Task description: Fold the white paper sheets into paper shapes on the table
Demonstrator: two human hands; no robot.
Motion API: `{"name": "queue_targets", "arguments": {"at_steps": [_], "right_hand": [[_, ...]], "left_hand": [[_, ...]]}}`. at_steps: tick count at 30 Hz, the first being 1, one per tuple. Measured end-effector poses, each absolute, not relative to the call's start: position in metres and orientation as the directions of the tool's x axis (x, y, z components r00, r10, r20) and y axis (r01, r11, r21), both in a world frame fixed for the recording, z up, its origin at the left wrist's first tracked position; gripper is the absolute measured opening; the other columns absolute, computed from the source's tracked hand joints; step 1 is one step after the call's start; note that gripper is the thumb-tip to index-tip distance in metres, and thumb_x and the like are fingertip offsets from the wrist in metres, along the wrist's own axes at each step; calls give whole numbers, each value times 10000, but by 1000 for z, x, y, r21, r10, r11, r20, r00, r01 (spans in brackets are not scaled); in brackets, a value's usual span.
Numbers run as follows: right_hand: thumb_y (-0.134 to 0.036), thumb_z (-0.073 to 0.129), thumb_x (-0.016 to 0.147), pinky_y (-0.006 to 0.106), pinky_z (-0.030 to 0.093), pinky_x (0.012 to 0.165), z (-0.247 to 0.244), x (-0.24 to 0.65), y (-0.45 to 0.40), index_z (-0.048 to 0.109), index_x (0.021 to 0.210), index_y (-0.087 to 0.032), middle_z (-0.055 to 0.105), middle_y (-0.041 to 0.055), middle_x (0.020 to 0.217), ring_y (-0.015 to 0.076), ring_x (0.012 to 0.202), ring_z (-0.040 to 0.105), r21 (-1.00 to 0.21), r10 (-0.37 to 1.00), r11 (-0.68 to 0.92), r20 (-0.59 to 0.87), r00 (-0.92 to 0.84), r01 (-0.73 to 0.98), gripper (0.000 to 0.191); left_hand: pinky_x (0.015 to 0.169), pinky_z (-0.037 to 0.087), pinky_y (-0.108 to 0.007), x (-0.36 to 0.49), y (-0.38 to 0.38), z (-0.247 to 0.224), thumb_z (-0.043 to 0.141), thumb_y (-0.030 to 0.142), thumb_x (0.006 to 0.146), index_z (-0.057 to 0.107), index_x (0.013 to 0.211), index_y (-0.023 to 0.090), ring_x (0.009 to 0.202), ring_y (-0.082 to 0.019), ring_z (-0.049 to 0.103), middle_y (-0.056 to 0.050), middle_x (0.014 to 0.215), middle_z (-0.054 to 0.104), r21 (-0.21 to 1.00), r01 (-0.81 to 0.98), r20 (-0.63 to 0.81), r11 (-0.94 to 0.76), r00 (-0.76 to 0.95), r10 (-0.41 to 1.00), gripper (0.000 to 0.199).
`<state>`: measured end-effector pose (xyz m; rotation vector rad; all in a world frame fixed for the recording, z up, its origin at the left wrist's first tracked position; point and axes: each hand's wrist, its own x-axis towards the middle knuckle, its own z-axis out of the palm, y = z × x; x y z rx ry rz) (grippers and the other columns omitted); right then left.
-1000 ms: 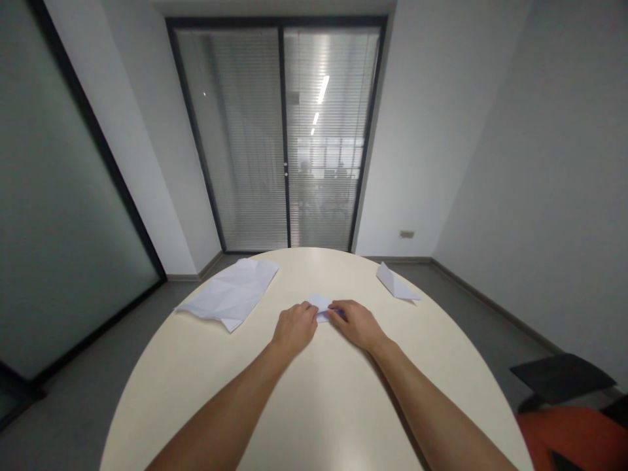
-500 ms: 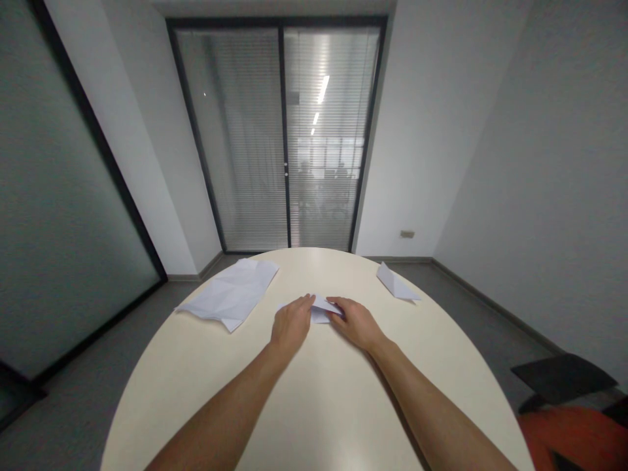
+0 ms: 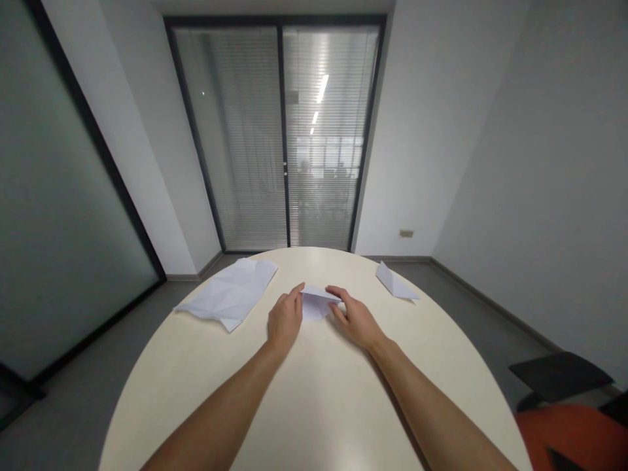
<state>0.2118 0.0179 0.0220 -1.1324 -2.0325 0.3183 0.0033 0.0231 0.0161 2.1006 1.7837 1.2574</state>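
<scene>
Between my hands is a small piece of folded white paper, its upper flap raised off the layer below. My left hand grips the paper's left edge, thumb and fingers closed on it. At the right side, my right hand pinches the flap's edge between thumb and forefinger. Left of my hands lies a stack of creased white paper sheets. A folded white paper piece rests near the table's far right edge.
The round cream table fills the foreground. An orange-red chair seat with a black part stands at the lower right. Beyond the table is a glass door with blinds.
The upper flap of the paper has lifted, so more of the layer under it shows. My left hand has shifted slightly left.
</scene>
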Motion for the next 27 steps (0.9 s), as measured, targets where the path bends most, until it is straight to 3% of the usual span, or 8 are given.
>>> {"name": "queue_targets", "arguments": {"at_steps": [6, 12, 17, 23, 27], "right_hand": [[-220, 421, 990, 409, 499, 1046, 19, 215, 21, 495, 1406, -286, 619, 44, 1379, 213, 1226, 616, -445, 751, 631, 556, -357, 635, 428], [-152, 418, 959, 406, 477, 1086, 20, 216, 22, 557, 1387, -262, 606, 41, 1396, 208, 1259, 593, -387, 713, 671, 570, -408, 632, 463], [-151, 438, 939, 405, 476, 1080, 22, 214, 20, 597, 1360, -256, 637, 43, 1357, 219, 1229, 614, -428, 748, 648, 510, -424, 630, 462], [-193, 421, 954, 415, 456, 1083, 23, 215, 18, 598, 1360, -236, 640, 53, 1354, 227, 1236, 605, -527, 804, 588, 459, -377, 613, 445], [-248, 396, 985, 436, 437, 1093, 26, 216, 15, 574, 1387, -238, 623, 60, 1375, 238, 1258, 584, -588, 824, 566, 412, -388, 577, 440]], "left_hand": [[968, 505, -355, 5, 30, 11, 426, 245, 1000, 607, 1335, 235, 1109, -228, 670, -84, 1239, 701, 734, 514, 547, -445, -59, 835, 381], [1099, 435, -409, 4, 43, 0, 475, 122, 913, 707, 1130, 191, 1274, -221, 565, -100, 1351, 626, 749, 389, 601, -537, -56, 797, 325], [1041, 490, -400, 4, 42, 2, 480, 102, 879, 704, 1083, 207, 1256, -216, 566, -85, 1357, 607, 784, 277, 587, -555, -41, 809, 320], [720, 606, -313, 7, 29, 11, 514, 270, 920, 692, 1011, 187, 1041, -223, 658, -113, 1366, 591, 874, 91, 475, -477, 51, 879, 217], [750, 597, -319, 5, 28, 13, 539, 299, 903, 687, 975, 178, 1126, -252, 627, -129, 1306, 622, 872, 48, 483, -487, 73, 873, 204]]}}
